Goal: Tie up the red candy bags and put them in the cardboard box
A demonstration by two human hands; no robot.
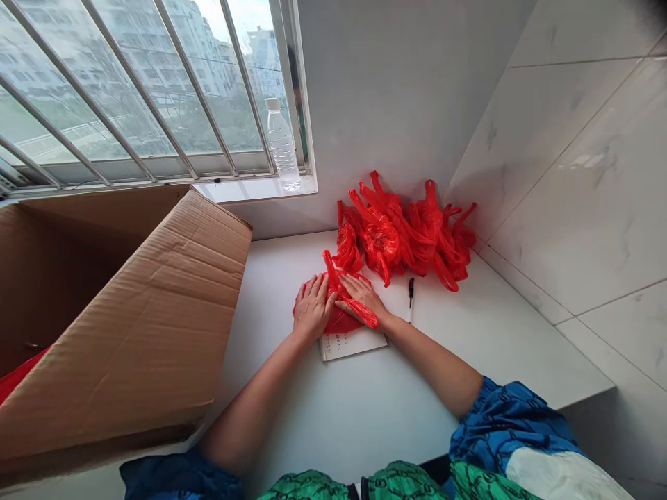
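1. Left hand (313, 305) & right hand (360, 297) lie flat, fingers spread, pressing a red bag (340, 318) between/under them, on a notepad (350, 343).
2. White counter (365, 410); pen (410, 297) just right of the right hand.
3. Beyond the hands: pile of red bags (406, 232), grey wall, barred window (130, 90), bottle (282, 144) on the sill.
4. Left of the hands: cardboard box (140, 326). Right: tiled wall (583, 180).

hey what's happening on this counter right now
A person presses both hands, left hand and right hand, flat on a red plastic bag lying over a white notepad. More red bags sit piled by the wall, a pen lies beside them, and an open cardboard box stands to the left.
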